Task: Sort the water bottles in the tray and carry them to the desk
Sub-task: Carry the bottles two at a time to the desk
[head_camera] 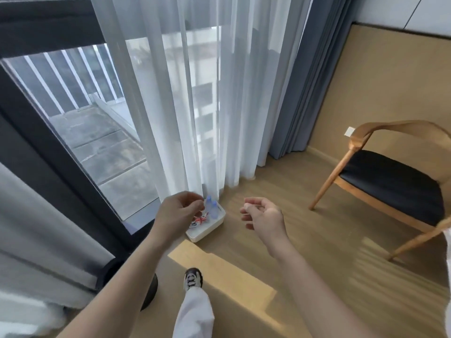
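Note:
A white tray (211,228) sits on the wooden floor at the foot of the sheer curtain. Two clear water bottles with blue caps (211,208) stand upright at its far end. More bottles with red and white labels (199,220) lie in it, partly hidden by my left hand. My left hand (177,213) hovers above the tray's left side with fingers curled and nothing in it. My right hand (263,219) hangs in the air to the right of the tray, fingers loosely bent and apart, holding nothing.
A wooden chair with a black seat (393,184) stands at the right. A sheer white curtain (207,106) and a blue-grey curtain (300,89) hang behind the tray. A dark round base (151,291) is at my left, near my shoe (193,279).

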A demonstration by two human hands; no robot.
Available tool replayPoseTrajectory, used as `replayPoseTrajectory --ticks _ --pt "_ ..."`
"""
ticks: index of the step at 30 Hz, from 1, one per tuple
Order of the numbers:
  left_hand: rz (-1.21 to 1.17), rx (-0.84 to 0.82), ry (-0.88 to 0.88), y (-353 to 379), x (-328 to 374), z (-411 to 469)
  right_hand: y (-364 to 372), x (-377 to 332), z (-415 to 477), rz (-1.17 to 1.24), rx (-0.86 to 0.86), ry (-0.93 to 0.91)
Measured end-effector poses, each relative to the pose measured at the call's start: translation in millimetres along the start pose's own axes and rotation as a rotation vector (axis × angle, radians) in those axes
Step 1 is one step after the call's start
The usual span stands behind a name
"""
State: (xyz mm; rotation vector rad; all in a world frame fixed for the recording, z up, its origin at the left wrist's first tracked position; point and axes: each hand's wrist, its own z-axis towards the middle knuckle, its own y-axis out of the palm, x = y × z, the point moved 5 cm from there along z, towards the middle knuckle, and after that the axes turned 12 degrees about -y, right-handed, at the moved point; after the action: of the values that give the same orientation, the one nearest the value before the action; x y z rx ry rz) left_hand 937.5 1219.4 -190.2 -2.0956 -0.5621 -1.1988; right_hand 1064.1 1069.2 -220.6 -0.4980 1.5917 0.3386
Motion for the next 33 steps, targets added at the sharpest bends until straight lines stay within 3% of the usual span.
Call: replayPoseTrajectory --ticks 5,11,24,29,33 --pt "0.058 -0.058 -0.035 6.9 12.3 99.3 23.8 10.7 97.8 -0.034 0.037 0.056" --pt "0.009 -0.103 0.018 -4.0 82.7 237.8 71.7 -21.2 229.8 -0.097 0.070 0.053" --pt "0.098 -0.242 0.020 34.8 155.7 392.2 87.2 -35.3 378.9 -0.098 0.152 0.104" --pt "0.088 -0.223 0.003 55.5 173.5 431.5 84.3 -33.1 439.7 -0.123 0.073 0.086" --pt "0.053 -0.083 -0.042 54.1 180.6 462.9 102.7 -25.2 497.3 -0.139 -0.106 0.078"
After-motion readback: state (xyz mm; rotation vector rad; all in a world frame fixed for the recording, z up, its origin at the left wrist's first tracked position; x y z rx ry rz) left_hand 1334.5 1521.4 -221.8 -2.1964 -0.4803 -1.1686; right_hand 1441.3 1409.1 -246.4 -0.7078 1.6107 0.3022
